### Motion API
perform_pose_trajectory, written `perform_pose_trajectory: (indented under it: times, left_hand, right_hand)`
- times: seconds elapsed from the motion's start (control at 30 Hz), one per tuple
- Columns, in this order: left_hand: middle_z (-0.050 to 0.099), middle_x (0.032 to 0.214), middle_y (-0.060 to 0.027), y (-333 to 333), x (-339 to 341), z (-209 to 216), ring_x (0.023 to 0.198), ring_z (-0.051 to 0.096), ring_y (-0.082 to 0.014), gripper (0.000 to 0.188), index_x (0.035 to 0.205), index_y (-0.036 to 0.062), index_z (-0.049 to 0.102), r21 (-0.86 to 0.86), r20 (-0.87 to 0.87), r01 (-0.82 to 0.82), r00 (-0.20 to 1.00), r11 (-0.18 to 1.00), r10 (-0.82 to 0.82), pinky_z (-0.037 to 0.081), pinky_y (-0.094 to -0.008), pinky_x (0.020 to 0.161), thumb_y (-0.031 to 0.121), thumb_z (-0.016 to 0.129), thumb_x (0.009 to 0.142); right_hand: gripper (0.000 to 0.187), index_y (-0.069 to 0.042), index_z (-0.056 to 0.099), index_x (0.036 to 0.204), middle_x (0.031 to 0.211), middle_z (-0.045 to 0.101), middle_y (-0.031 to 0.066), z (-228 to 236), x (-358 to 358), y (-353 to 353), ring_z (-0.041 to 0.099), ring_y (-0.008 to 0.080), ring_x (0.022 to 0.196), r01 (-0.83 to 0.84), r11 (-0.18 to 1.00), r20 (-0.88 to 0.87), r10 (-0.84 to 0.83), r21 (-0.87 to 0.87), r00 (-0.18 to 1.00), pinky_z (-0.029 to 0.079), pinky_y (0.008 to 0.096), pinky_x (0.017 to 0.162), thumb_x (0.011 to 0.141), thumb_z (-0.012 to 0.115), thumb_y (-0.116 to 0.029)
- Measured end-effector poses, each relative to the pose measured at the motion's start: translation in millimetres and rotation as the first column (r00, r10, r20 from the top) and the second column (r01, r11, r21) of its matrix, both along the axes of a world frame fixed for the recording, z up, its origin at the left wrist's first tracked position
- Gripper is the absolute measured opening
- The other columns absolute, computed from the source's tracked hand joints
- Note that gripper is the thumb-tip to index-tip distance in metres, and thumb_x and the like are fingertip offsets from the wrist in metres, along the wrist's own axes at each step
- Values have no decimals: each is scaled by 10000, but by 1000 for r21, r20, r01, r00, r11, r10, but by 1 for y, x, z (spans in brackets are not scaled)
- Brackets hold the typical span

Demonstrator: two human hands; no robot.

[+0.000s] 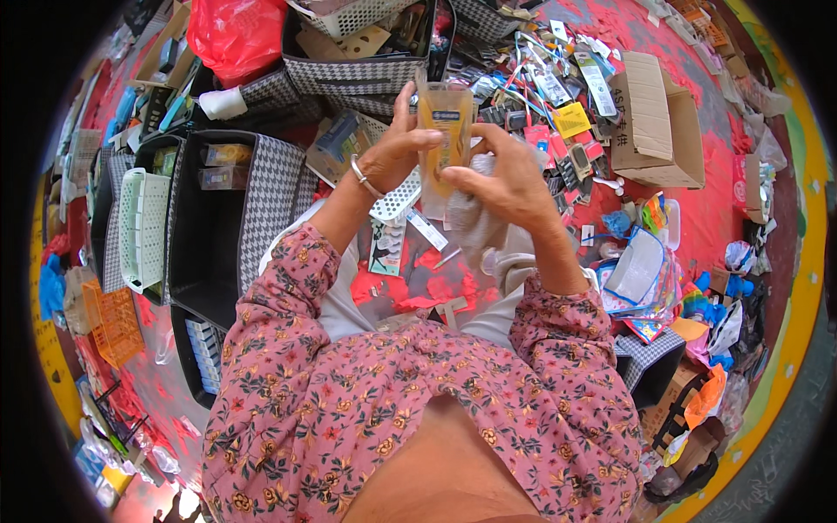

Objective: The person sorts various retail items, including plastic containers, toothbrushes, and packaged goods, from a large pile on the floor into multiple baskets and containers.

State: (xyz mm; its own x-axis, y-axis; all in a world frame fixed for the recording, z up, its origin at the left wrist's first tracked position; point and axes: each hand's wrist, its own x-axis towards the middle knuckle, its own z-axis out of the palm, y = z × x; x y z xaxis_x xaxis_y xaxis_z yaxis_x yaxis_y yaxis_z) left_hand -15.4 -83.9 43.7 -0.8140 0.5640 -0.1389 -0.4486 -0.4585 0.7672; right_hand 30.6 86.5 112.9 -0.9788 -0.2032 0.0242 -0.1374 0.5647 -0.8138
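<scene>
Between my hands is a clear plastic package [445,131] with yellow contents and a small blue label, held upright in front of me. My left hand [397,148] grips its left side, thumb across the front. On the other side, my right hand [506,179] has its thumb against the package's lower right edge and also holds a crumpled grey-white cloth [478,213]. The cloth hangs below the right palm, and its upper part is hidden by the fingers. What the yellow contents are I cannot make out.
Black storage boxes with houndstooth sides [283,187] stand at left, near a pale green basket [144,228]. Ahead to the right lies a heap of small packaged goods [558,87], beside an open cardboard box [645,113]. A red plastic bag [234,35] sits at the far left.
</scene>
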Motion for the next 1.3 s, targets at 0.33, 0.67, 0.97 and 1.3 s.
perform_pose_trajectory:
  times: [0.33, 0.67, 0.97, 1.3]
  left_hand:
    - [462, 1146, -93, 1, 18, 7, 1048, 468, -189, 871, 1262, 19, 287, 92, -34, 309, 951, 947, -307, 378, -310, 900, 324, 693, 554]
    - [434, 1127, -100, 4, 29, 10, 1008, 453, -179, 1042, 1338, 37, 140, 76, -145, 346, 932, 935, -332, 366, -298, 879, 328, 721, 523]
    - [468, 1132, -126, -1, 20, -6, 1010, 494, -208, 975, 1324, 24, 204, 69, -100, 321, 944, 945, -313, 425, -321, 838, 310, 713, 542]
    - [521, 1108, -153, -6, 17, 8, 911, 560, -272, 601, 1161, 18, 451, 556, 343, 8, 909, 831, -238, 484, -363, 776, 460, 478, 754]
  right_hand:
    - [156, -53, 572, 733, 644, 543, -2, 22, -39, 71, 496, 67, 552, 302, 267, 133, -508, -915, 851, 409, 199, 515, 839, 550, -165]
    - [288, -31, 612, 798, 788, 601, 166, -27, -31, 59, 587, 309, 714, 153, 971, -113, -133, 185, 985, 455, 372, 660, 708, 645, -302]
    - [273, -34, 606, 800, 680, 600, 127, 16, -38, 43, 592, 225, 639, 213, 951, -238, -266, -226, 934, 456, 315, 605, 714, 650, -289]
    - [277, -27, 618, 853, 674, 602, 72, -32, -54, 76, 578, 157, 606, 480, 866, -169, -499, -141, 850, 456, 279, 565, 787, 610, -296]
